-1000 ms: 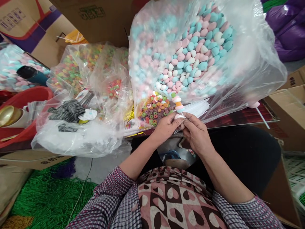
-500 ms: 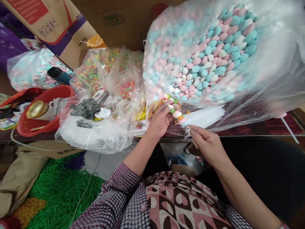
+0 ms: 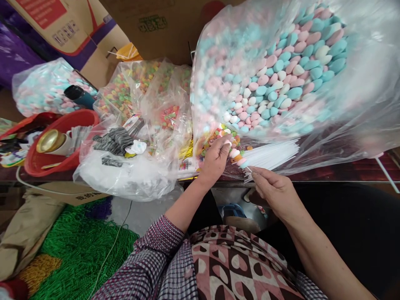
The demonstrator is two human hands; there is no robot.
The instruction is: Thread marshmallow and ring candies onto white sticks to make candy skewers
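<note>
My right hand [image 3: 272, 185] pinches the lower end of a thin white stick strung with soft candies [image 3: 239, 159] in pink, white, orange and light blue. At the upper end of that candy stick, my left hand [image 3: 215, 157] has its fingers closed on a pale candy; its thumb covers part of the row. Small colourful ring gummies [image 3: 211, 137] lie just beyond my left hand. A fan of loose white sticks [image 3: 272, 154] rests on the table right behind the candy stick. The big clear bag of pink, blue and white marshmallows [image 3: 281, 79] stands past both hands.
Left of my hands lie bags of fruit-coloured gummies [image 3: 125, 89] and a clear bag [image 3: 125, 177] with grey twist ties. Farther left stand a red basin [image 3: 33, 164] and a dark bottle [image 3: 79, 96]. Cardboard boxes [image 3: 175, 33] rise behind. A finished-looking pale candy stick [image 3: 387, 173] sits far right.
My left hand has turned and closed over the upper candies, covering more of the row. My right hand keeps its pinch on the stick. The whole view has shifted slightly.
</note>
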